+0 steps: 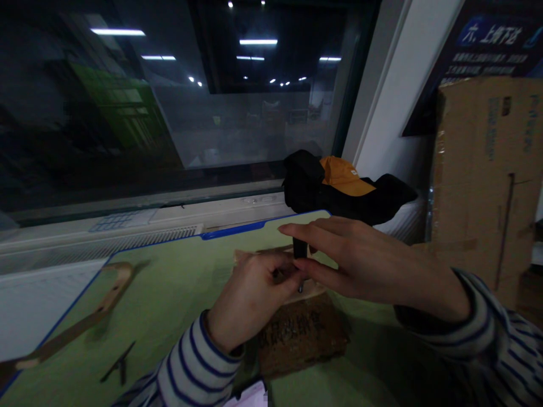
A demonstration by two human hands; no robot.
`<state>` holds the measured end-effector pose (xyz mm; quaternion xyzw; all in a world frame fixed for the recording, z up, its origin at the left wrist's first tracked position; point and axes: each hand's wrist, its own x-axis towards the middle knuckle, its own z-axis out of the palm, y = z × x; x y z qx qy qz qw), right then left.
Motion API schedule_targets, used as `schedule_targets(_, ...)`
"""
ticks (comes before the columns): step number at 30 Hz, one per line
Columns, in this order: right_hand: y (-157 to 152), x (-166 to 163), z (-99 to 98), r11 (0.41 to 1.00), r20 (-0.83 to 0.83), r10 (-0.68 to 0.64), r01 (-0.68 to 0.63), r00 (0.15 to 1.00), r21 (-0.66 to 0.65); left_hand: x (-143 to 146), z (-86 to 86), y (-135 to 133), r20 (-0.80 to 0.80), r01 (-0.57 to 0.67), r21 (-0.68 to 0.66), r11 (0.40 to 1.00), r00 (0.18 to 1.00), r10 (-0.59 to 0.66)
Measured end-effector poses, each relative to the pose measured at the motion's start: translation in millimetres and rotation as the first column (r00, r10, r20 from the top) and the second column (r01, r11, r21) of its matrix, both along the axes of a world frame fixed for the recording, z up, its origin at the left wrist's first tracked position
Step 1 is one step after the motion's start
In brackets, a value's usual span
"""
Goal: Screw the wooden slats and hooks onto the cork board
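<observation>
My right hand [360, 257] closes around an upright, black-handled tool [300, 249], with the index finger reaching past its top and the thumb lower down. A short metal tip shows beneath my fingers; the tool's exact kind is hard to make out in the dim light. My left hand [254, 291] pinches close to the tool's lower end, its fingertips almost touching my right thumb. What the left fingers hold is hidden. Under both hands lies a pale, thin piece [314, 289], mostly covered. In front of it sits a dark brown block [303, 336] with marks like written characters.
A curved wooden piece with holes [114, 291] lies left on the green, blue-edged board [182, 282], near a small black object [119, 363]. A pinkish flat object [250, 395] is at the bottom edge. Behind are a window, an orange cap [345, 176] and a cardboard box [479, 186].
</observation>
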<state>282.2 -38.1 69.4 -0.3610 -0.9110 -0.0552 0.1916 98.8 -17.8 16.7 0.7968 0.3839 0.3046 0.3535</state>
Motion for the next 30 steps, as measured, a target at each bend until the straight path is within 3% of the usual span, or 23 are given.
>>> schedule_targets(14,0.2,-0.9,0.7,0.999,0.006,-0.016,0.015,1.000,0.036,1.5,1.8,0.4,-0.068,0.012,0.005,1.000,0.998,-0.011)
schedule_targets(22,0.2,-0.5,0.6,0.999,0.002,-0.033,0.033,0.999,0.020,0.1,-1.3,1.1,0.003,-0.003,-0.040,0.999,1.000,0.003)
schedule_targets(30,0.5,0.0,0.1,1.000,0.023,-0.009,0.009,1.000,0.016,-1.0,1.5,0.7,-0.012,0.012,0.022,1.000,1.000,-0.011)
